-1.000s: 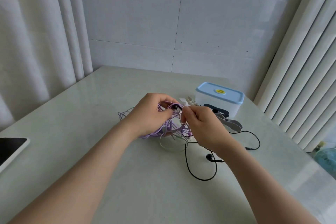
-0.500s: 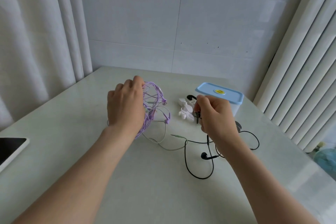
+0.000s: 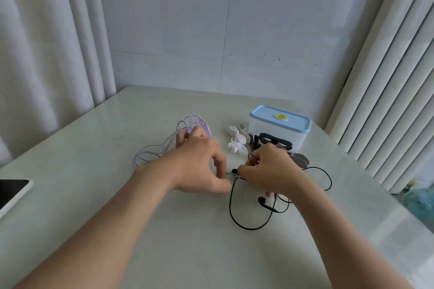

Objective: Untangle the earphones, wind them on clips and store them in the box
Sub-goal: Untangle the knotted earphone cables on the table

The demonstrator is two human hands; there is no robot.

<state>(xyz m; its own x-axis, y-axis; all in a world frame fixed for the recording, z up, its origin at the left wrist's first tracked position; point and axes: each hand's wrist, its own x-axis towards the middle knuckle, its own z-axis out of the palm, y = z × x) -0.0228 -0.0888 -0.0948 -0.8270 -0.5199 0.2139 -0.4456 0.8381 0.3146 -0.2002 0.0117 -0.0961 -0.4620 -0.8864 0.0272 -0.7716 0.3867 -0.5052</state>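
Note:
The purple earphones (image 3: pixel 187 124) lie in a loose tangle on the table, just behind my left hand (image 3: pixel 202 164). That hand is low over the table, its thumb and forefinger pinching a thin pale earphone cable (image 3: pixel 229 173). My right hand (image 3: pixel 272 171) grips the black earphones (image 3: pixel 234 213) at a small black part beside the left fingertips. Their cable loops on the table below, with one earbud (image 3: pixel 261 200) lying free. White clips (image 3: pixel 237 138) and dark clips (image 3: pixel 274 141) lie beside the box (image 3: pixel 279 122), whose blue lid is on.
A tablet with a dark screen (image 3: pixel 11 192) lies at the table's left edge. Curtains hang at left and right, and a tiled wall stands behind. A small fan (image 3: pixel 420 197) sits on the floor past the right edge.
My left hand has set the purple tangle down at the back and moved right, down to the pale cable. My right hand has lowered with the black cable toward the left hand.

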